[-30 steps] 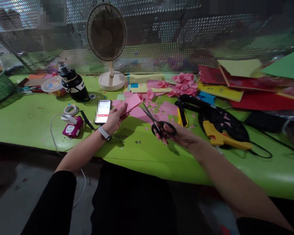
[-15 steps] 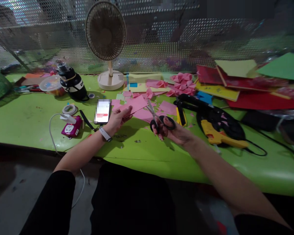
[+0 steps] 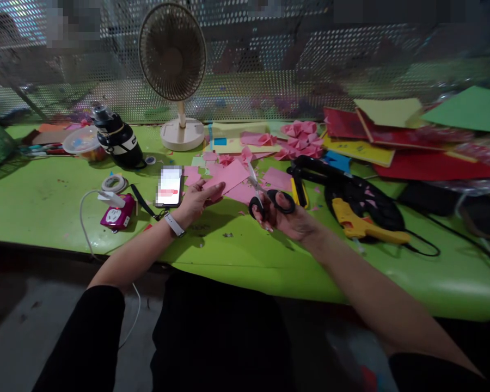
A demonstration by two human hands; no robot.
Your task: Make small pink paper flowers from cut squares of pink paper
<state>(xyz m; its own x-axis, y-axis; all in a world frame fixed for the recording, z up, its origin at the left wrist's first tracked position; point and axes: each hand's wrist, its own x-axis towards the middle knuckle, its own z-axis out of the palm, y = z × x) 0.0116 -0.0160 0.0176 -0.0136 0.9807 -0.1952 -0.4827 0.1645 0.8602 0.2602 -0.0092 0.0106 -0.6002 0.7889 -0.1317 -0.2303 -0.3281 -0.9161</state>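
Note:
My left hand (image 3: 202,200) pinches a piece of pink paper (image 3: 230,177) between thumb and fingers, its free corner pointing right. In my right hand (image 3: 283,218) is a pair of scissors (image 3: 258,188) with black handles, fingers through the loops. Its blades are parted and point up and away, close to the right edge of the paper; whether they touch it I cannot tell. More pink sheets (image 3: 278,178) and small scraps lie beneath and behind the hands. Several folded pink paper pieces (image 3: 300,140) are heaped farther back.
Left of my hands lie a phone (image 3: 170,186), a purple power adapter (image 3: 117,213) and a tape roll (image 3: 115,183). A fan (image 3: 182,135) and a black bottle (image 3: 120,142) stand behind. To the right are a yellow box cutter (image 3: 299,191), a yellow glue gun (image 3: 353,220) and coloured card (image 3: 441,169).
The pink paper has shifted slightly right toward the scissors, and my left thumb has slid along it. The scissors remain in my right hand. The whole view has shifted a little.

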